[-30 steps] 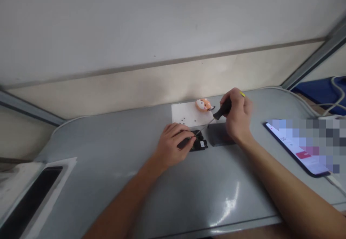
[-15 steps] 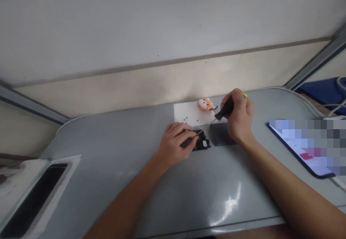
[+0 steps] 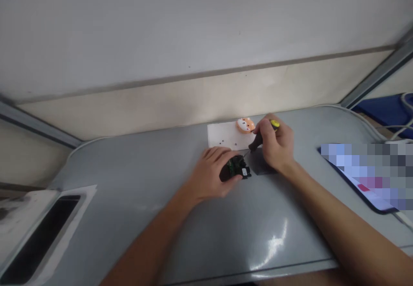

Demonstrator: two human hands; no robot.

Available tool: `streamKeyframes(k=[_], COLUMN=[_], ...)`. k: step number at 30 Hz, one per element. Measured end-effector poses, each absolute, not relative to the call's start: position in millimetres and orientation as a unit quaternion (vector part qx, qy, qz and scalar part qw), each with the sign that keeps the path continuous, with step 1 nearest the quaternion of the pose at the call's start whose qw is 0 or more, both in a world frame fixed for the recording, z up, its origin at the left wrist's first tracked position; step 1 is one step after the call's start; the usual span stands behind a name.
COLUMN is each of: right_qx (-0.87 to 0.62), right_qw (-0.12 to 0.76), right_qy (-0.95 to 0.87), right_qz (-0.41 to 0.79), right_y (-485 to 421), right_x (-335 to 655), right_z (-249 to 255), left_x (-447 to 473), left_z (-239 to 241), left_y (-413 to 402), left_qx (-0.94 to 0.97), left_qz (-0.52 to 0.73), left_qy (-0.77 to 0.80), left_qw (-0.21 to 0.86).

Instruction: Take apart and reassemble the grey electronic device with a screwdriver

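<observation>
My left hand grips a small black device with an exposed green circuit board by its edges, thumb at the near side and fingers at the far side. The device lies on the grey table. My right hand is closed around the black handle of a screwdriver with a yellow end. Its thin shaft points down at the device's upper right edge; whether the tip touches is too small to tell. A dark flat panel lies beside the device, partly under my right hand.
Behind the device, a white paper carries several tiny dark screws and an orange-and-white animal-faced case. A lit phone lies at the right. A dark slab rests on papers at the left. A pale wall panel borders the table's back.
The screwdriver has moved from the middle of the device to its upper right edge, and stands steeper. My left fingers have spread from a pinch to hold the device's two sides.
</observation>
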State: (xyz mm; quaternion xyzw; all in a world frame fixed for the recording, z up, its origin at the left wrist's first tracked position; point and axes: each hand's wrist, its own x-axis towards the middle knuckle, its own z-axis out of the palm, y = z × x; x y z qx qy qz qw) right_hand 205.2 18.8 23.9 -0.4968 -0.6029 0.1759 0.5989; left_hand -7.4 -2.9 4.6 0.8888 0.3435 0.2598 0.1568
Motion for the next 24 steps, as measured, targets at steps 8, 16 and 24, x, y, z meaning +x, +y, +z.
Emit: streamKeyframes(k=[8, 16, 24], right_qx=[-0.490, -0.481, -0.484], right_qw=[0.552, 0.556, 0.551], right_qy=[-0.661, -0.669, -0.669], right_qz=[0.135, 0.111, 0.118], right_y=[11.4, 10.9, 10.0], right_x=[202.5, 202.7, 203.1], right_z=[23.1, 23.0, 22.8], left_x=[-6.8, -7.0, -6.9], left_z=[1.6, -0.1, 1.3], left_y=[-2.3, -2.4, -2.4], left_qx=[0.890, 0.889, 0.891], left_qz=[0.236, 0.237, 0.235], left_qy=[0.349, 0.354, 0.350], left_qw=[0.172, 0.166, 0.169])
